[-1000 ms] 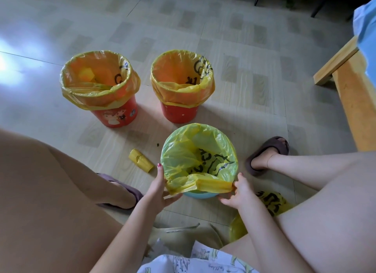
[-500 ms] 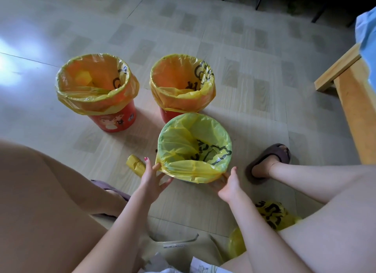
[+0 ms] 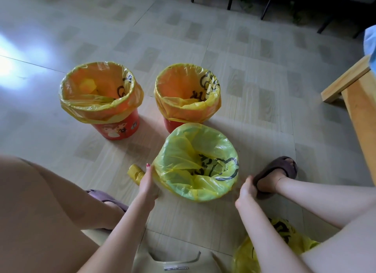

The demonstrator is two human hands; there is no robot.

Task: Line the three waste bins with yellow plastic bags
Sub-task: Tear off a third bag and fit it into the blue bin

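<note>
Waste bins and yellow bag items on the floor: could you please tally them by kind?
Red bins with yellow liners: 2, the left red bin and the right red bin.
Near bin, hidden under its yellow liner: 1.
Roll of yellow bags by the left hand: 1.
Loose yellow bag under the right forearm: 1.
Total: 5.

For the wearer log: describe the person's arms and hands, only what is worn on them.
Both forearms are bare, with no sleeves, watch or bracelets in view. The left hand has a red-painted nail on one fingertip. The right hand shows no rings; its nails cannot be made out.
</note>
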